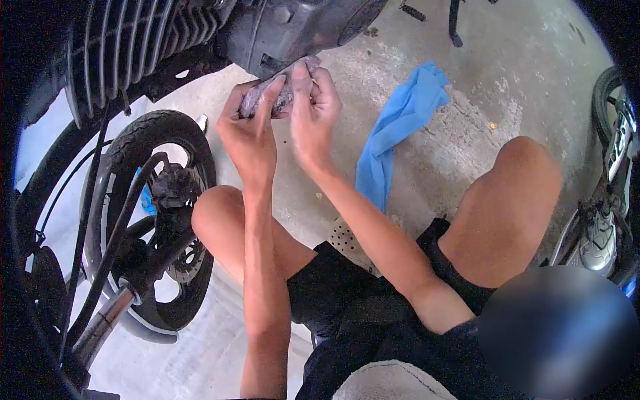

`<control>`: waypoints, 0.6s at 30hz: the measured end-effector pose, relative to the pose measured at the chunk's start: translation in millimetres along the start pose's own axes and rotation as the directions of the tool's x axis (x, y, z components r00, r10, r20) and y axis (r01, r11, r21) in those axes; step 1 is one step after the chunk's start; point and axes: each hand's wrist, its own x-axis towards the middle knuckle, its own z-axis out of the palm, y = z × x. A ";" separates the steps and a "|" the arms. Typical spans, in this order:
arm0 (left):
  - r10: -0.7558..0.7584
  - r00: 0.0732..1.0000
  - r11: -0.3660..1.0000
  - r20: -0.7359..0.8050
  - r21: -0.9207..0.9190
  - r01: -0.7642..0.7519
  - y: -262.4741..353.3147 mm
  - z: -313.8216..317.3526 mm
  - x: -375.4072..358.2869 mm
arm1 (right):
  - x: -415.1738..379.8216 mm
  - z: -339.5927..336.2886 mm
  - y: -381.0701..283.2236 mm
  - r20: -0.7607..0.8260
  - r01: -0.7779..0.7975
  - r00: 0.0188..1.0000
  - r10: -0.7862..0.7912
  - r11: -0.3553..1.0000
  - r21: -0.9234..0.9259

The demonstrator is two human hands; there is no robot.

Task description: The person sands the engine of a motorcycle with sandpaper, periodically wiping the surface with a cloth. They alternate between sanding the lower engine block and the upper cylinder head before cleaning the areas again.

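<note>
Just below the dark engine casing [287, 33] of a motorcycle, a crumpled greyish-purple wad [283, 95] is pinched between both my hands. My left hand [255, 115] has its fingers curled round the wad's left end, thumb on top. My right hand [315, 107] grips the other end, with the thumb pointing up near the casing. What the wad is made of I cannot make out. To the right, a twisted blue cloth [400, 127] lies on the concrete floor, touched by neither hand.
A motorcycle front wheel [200, 157] with brake disc and fork [110, 323] stands at the left. Metal cooling fins [127, 47] are at the upper left. My bent knees flank my arms. Another vehicle [600, 240] is at the right edge. Dark metal parts [455, 23] show at the top.
</note>
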 end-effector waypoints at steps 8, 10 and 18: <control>-0.053 0.998 0.977 -0.030 -0.208 0.045 -4.2 5.7 2.9 | 1.2 2.5 -1.8 -0.051 0.018 0.999 -0.018 1.000 0.000; -0.067 0.997 0.991 -0.036 -0.117 0.062 -0.8 6.0 -2.4 | -4.9 -1.2 9.0 -0.046 0.008 0.999 -0.007 1.000 0.003; -0.103 0.993 0.990 -0.060 -0.105 0.096 1.5 11.8 -3.4 | -1.0 -2.5 5.9 -0.029 0.024 0.999 -0.026 0.997 -0.073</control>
